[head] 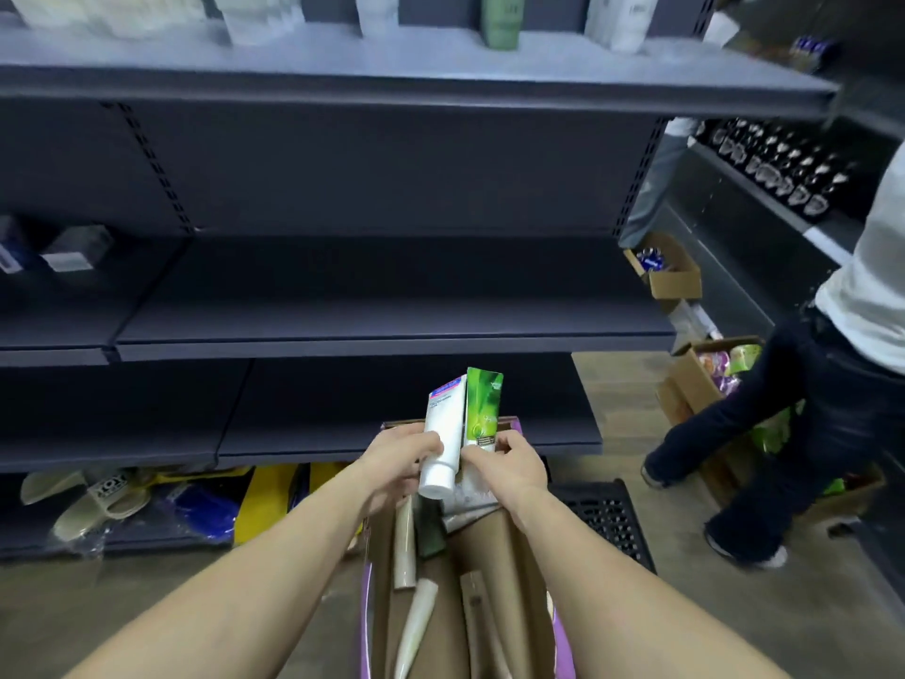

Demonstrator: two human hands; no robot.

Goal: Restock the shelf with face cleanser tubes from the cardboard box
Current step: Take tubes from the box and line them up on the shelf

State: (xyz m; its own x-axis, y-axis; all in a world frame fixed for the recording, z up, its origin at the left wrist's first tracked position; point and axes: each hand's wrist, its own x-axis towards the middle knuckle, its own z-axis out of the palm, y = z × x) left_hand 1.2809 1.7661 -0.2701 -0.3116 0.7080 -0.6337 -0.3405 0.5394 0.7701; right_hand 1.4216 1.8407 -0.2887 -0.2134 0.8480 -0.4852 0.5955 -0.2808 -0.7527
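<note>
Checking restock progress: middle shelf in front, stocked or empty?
Empty: the middle shelf shows bare dark board; both tubes are in the hands.

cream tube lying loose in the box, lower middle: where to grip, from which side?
Grip the cream tube mid-body, pinching across its width, coming straight down from above. It lies flat and lengthwise on the box floor, tapering toward its flat end, so the middle is the fullest part. The box walls flank it; only the top is open.
</note>
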